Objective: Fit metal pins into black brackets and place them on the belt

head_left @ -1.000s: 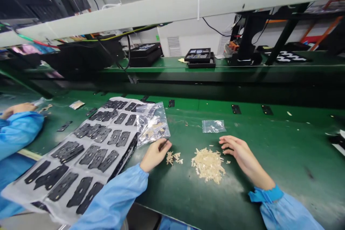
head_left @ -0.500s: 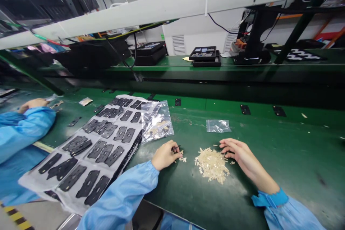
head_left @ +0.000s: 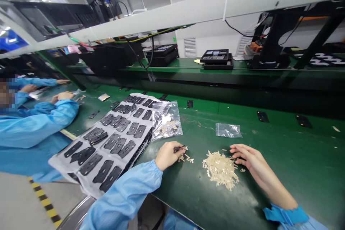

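Pinches a small dark piece (head_left: 179, 148) between the fingertips of the left hand (head_left: 167, 156), close by a few tan bits (head_left: 191, 160) on a green bench (head_left: 304, 165). Holds the right hand (head_left: 253, 161), with loosely bent, slightly parted fingers, just beside a larger tan pile (head_left: 220, 169), near a clear bag (head_left: 228, 130).

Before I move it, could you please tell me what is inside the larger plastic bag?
The larger plastic bag holds small pale pieces, visible through its lower part. Glare hides some contents, and anything beneath the top pieces is covered.
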Demonstrator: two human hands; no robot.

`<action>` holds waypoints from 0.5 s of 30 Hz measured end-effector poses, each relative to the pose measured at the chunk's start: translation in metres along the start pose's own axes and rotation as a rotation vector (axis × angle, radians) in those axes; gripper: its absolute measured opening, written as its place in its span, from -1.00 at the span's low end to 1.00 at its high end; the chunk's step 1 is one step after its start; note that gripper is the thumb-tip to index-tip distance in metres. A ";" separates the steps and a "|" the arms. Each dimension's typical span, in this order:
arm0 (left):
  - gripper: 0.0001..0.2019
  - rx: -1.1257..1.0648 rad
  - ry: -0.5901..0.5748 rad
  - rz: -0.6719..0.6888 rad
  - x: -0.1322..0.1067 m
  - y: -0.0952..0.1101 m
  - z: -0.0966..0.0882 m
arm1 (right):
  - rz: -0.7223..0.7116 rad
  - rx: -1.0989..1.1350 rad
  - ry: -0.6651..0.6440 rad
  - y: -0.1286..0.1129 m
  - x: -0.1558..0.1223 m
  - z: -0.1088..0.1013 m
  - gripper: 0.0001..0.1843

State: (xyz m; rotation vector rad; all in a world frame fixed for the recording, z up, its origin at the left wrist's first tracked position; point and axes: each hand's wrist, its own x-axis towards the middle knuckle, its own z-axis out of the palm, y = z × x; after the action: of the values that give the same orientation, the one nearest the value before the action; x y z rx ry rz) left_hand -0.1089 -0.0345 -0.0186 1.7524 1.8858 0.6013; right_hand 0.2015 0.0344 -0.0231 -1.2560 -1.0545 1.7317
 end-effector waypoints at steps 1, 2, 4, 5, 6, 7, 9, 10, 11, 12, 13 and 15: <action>-0.79 -0.013 0.008 -0.013 -0.001 -0.001 0.000 | -0.001 -0.007 0.000 0.000 0.000 0.000 -0.74; -0.79 -0.027 0.013 -0.024 -0.002 -0.002 -0.001 | -0.007 -0.017 0.002 0.000 0.000 0.001 -0.73; -0.80 -0.056 0.015 -0.033 -0.003 -0.004 -0.002 | -0.030 -0.055 0.022 -0.001 -0.001 0.002 -0.72; -0.79 -0.071 0.013 -0.033 -0.003 -0.004 -0.003 | -0.047 -0.086 0.039 -0.001 -0.001 0.003 -0.71; -0.79 -0.086 0.012 -0.030 -0.003 -0.004 -0.005 | -0.068 -0.124 0.057 -0.001 -0.001 0.004 -0.70; -0.78 -0.104 0.012 -0.026 -0.003 -0.005 -0.006 | -0.091 -0.165 0.072 -0.001 -0.001 0.005 -0.68; -0.77 -0.152 0.008 -0.018 -0.003 -0.004 -0.009 | -0.138 -0.250 0.096 0.000 0.000 0.006 -0.66; -0.76 -0.184 0.003 -0.015 -0.004 -0.003 -0.010 | -0.160 -0.290 0.109 0.001 0.000 0.007 -0.65; -0.75 -0.221 -0.002 -0.015 -0.004 -0.002 -0.011 | -0.185 -0.327 0.121 0.002 0.000 0.009 -0.65; -0.73 -0.260 -0.008 -0.018 -0.004 -0.001 -0.012 | -0.211 -0.362 0.128 0.003 -0.001 0.012 -0.66; -0.73 -0.300 -0.011 -0.025 -0.005 0.001 -0.012 | -0.238 -0.394 0.130 0.005 -0.003 0.016 -0.68; -0.73 -0.364 -0.007 -0.043 -0.007 0.006 -0.012 | -0.291 -0.432 0.094 0.008 -0.007 0.030 -0.71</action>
State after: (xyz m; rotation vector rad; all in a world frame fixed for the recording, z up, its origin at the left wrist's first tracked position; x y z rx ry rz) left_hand -0.1114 -0.0409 -0.0047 1.4734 1.6788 0.8595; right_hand 0.1732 0.0189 -0.0222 -1.3439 -1.5257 1.2524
